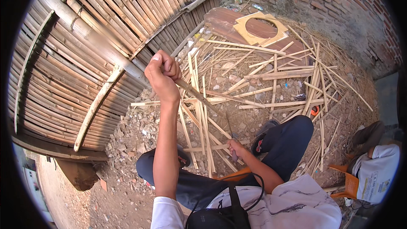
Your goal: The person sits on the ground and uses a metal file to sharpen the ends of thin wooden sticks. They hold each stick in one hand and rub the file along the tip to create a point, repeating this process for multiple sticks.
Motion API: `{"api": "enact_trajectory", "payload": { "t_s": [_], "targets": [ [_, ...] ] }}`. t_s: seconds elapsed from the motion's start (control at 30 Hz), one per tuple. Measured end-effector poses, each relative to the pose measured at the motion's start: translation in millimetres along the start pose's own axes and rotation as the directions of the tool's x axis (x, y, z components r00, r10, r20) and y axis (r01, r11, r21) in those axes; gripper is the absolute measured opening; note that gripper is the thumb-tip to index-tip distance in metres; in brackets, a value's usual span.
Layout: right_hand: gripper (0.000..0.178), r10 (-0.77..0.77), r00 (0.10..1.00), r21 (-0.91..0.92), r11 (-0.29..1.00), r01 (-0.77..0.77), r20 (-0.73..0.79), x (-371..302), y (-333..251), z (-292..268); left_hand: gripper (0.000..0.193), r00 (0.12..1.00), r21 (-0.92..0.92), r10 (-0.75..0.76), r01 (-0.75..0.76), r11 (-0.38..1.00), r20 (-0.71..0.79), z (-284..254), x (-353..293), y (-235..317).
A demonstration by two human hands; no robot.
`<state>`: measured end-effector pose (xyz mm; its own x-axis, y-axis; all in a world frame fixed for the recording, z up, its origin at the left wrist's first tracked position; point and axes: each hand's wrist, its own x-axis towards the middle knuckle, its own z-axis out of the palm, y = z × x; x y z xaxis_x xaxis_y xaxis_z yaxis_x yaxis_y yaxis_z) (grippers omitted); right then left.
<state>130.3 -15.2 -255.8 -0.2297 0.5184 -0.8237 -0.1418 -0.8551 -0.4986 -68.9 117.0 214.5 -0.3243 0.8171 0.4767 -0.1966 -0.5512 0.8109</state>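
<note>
Bamboo strip [197, 94] clamped in left hand [163, 73], knife [234, 156] in right hand [236, 147], hands apart above scattered strips [280, 75].

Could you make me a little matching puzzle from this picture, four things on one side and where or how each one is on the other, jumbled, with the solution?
Things:
1. Left hand
2. Right hand
3. Board with a round hole
4. Brick wall

Places and states:
A. Lying over a reddish-brown panel
B. Low between the knees, gripping a thin dark tool
C. Standing at the upper right of the view
D. Raised, closed around a wooden strip

Pairs: 1-D, 2-B, 3-A, 4-C
</note>
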Motion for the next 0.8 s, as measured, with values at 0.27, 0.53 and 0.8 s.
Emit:
{"api": "enact_trajectory", "payload": {
  "t_s": [0.27, 0.53, 0.8],
  "targets": [
    [0.054, -0.241, 0.962, 0.053, 0.97, 0.237, 0.127, -69, -55, 51, 0.039, 0.981, 0.053, 0.086, -0.077, 0.996, -0.172, 6, 2, -2],
    [0.064, -0.157, 0.946, 0.15, 0.982, 0.117, 0.285, -73, -54, 48, 0.039, 0.989, 0.023, 0.076, -0.074, 0.997, -0.127, 11, -2, -3],
    [0.024, -0.215, 0.928, 0.095, 0.976, 0.195, 0.304, -111, -80, 81, 0.04, 0.967, 0.177, 0.117, -0.078, 0.981, -0.224, 25, -9, -3]
  ]
}}
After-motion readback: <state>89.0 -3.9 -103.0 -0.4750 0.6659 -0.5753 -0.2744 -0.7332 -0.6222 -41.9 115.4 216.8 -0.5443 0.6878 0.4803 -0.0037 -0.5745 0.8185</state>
